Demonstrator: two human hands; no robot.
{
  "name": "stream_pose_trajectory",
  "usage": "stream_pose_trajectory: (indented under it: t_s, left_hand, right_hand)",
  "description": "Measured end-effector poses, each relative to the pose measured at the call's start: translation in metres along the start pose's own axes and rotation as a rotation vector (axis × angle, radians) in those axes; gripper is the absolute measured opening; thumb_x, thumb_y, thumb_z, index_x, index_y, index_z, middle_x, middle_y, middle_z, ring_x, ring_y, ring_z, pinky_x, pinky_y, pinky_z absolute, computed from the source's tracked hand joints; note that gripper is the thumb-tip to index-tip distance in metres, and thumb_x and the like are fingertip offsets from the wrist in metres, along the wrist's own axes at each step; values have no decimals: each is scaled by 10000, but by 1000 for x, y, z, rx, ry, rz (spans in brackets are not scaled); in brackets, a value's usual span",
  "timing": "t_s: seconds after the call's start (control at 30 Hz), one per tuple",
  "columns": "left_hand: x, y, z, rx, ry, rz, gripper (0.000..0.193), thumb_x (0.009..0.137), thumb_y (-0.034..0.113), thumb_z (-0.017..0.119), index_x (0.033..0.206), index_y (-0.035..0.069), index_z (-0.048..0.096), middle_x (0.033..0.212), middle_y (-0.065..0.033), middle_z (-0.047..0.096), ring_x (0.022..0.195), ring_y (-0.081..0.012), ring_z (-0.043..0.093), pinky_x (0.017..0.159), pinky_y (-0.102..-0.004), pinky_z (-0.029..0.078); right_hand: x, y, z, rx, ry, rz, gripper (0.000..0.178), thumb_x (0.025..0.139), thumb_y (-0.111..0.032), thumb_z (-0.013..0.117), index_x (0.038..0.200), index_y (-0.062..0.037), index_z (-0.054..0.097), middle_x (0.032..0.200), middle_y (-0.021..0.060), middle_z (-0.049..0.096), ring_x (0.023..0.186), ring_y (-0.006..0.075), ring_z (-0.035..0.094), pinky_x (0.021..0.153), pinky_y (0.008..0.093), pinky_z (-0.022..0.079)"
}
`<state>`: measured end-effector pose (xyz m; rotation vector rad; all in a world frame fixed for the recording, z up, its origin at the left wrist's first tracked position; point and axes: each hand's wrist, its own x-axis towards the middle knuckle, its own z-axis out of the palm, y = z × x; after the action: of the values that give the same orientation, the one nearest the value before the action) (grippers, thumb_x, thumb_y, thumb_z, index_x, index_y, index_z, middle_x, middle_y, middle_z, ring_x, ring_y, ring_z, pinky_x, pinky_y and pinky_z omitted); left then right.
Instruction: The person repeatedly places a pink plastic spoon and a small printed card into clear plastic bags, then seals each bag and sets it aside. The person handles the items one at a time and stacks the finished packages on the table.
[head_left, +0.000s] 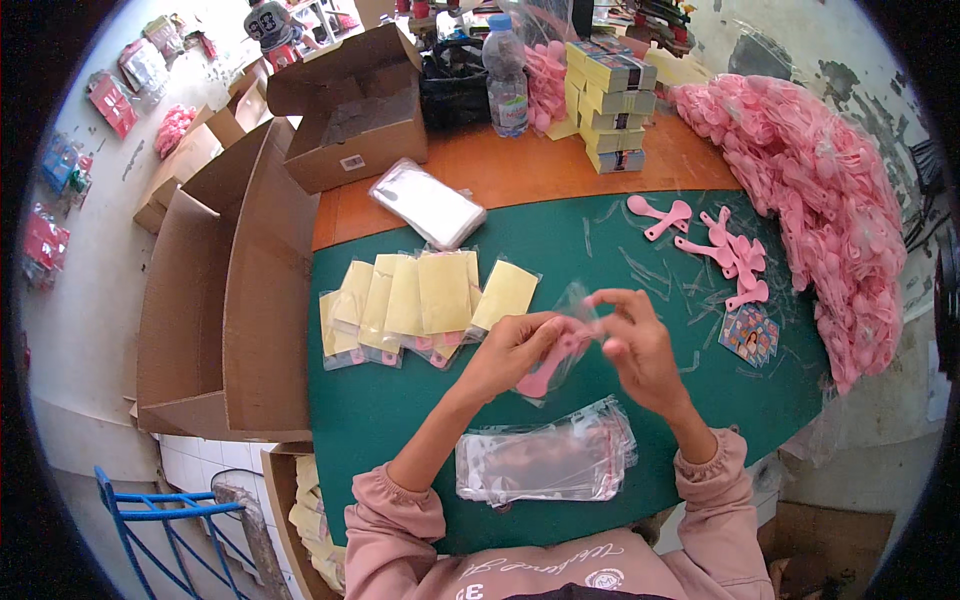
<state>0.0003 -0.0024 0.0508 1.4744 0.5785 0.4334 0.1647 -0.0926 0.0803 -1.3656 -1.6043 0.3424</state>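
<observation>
Table (530, 170) under a green mat (390, 430) is the largest thing we see, and against its left side stands a tall cardboard box (270, 310), its mouth open. Along the right edge we find a long heap (810, 190) of pink spoons in clear film. At the back left sits a shallower carton (360, 165) with its flap raised, and below the table a lower box (282, 490) holds yellow packets (318, 530). Beside the carton we see a black bag (460, 95), though we cannot tell its contents, then stacked cards (615, 110) and a clear bottle (507, 85) with a blue cap. Flat clear bags (540, 455) lie nearest the body; farther left we count several filled bags (400, 300), overlapping, each showing a yellow card, some with pink at the lower end. Our left hand (515, 345) is pinched closed on a small clear bag (574, 368), between both hands above the mat, with a pink spoon (540, 380) showing in it. Our right hand (645, 345) has bent fingers at the bag's upper part; blur means we cannot tell whether they grip it. Loose spoons (740, 260) lie to the right, near small picture cards (748, 335).
</observation>
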Motion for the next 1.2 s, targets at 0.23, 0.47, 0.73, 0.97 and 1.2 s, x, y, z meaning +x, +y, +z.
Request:
stream_pose_trajectory:
  t_s: [0.23,0.47,0.73,0.97,1.2]
  left_hand:
    - [-5,19,-12,-215,7,64,304,933,213,400,1033,-18,571,898,-93,624,823,-88,569,735,-208,462]
    - [-4,25,-20,-214,-5,24,316,935,234,397,1073,-4,554,956,-107,622,881,-104,576,782,-220,462]
    - [-5,22,-19,-200,-12,4,313,934,242,402,1076,9,555,957,-95,624,881,-93,571,775,-209,456]
    - [-5,21,-19,-181,-21,50,309,933,232,405,1061,-2,561,936,-99,626,875,-99,572,759,-196,454]
    - [-5,23,-16,-183,-29,60,305,933,221,404,1047,-10,568,923,-102,626,865,-95,570,749,-187,449]
  right_hand:
    - [-10,17,-79,-201,-46,341,385,830,-387,514,966,-40,608,983,125,515,903,245,507,756,345,409]
    - [-109,123,-167,-841,224,917,373,693,-233,674,956,1,550,889,158,541,849,247,550,723,340,425]
    - [-126,148,-184,-958,132,730,432,599,-223,742,896,13,535,800,139,535,786,258,528,730,357,426]
    - [-117,136,-187,-619,219,923,482,566,-271,754,900,1,537,846,143,535,800,258,520,713,361,428]
    - [-134,158,-207,-666,119,883,423,565,-222,750,835,-1,511,790,98,538,683,197,510,630,331,420]
